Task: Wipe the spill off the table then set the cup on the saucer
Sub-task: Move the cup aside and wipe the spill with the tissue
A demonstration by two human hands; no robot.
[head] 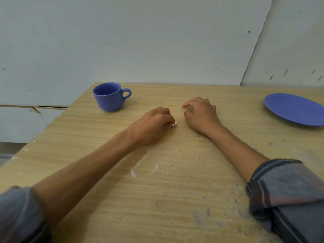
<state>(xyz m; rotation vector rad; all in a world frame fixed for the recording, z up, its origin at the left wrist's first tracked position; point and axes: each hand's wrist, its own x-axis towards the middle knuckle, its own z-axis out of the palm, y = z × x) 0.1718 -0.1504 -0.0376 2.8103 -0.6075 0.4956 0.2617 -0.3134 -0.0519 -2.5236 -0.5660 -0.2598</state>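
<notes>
Wood-grain laminate covers the table, a broad top pushed up to a pale wall, and it is mottled near the front with whitish smears and grey scuffs. Telling real spill from old marks looks hard, so a patch could easily be missed. Both forearms lie across the top with denim sleeves rolled back; a cuff dragging through a wet patch would spread it.

Far out on the right sits the blue saucer, running out of view, so I cannot tell how close it lies to the table's edge. The blue cup stands upright near the back left corner, well apart from the saucer, close to the table's left edge and near the left hand; a wide wiping stroke could knock it off.

Between them, the left hand is curled closed over a small white scrap, probably tissue, with only a corner showing. So little paper may soak through or shred. The right hand rests knuckles up, fingers loosely bent, holding nothing I can see.
</notes>
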